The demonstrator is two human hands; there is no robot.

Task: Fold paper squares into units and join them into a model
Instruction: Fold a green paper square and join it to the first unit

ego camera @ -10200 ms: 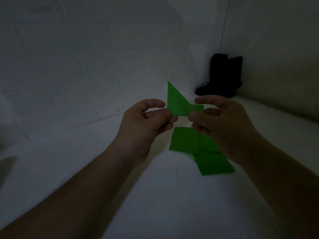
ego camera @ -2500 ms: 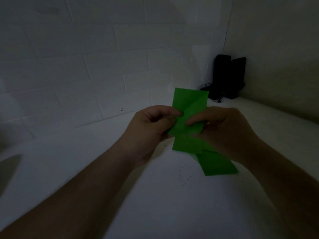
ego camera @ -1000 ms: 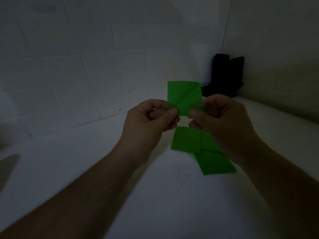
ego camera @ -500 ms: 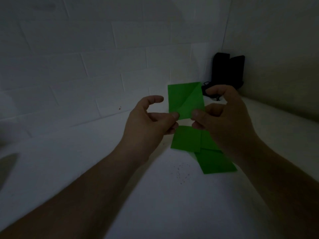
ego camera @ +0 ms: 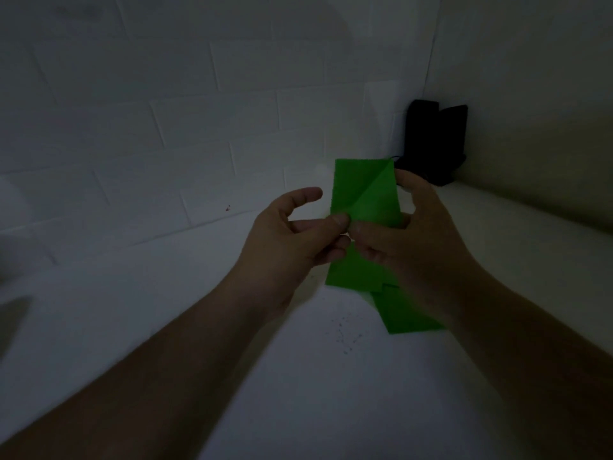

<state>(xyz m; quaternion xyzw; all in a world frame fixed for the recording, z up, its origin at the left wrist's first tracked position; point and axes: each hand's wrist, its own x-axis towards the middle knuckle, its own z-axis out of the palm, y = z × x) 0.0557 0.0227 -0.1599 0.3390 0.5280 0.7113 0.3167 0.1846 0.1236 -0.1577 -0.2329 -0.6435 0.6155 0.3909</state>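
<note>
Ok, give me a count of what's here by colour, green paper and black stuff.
Green, held folded paper: 1
Green, paper pieces lying on the surface: at least 2, overlapping, partly hidden by the right hand
Black objects in the corner: 2
Total: at least 5

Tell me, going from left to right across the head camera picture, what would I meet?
Left hand → held green paper → right hand, all close together; the black object stands in the far corner, about above the right hand.
</note>
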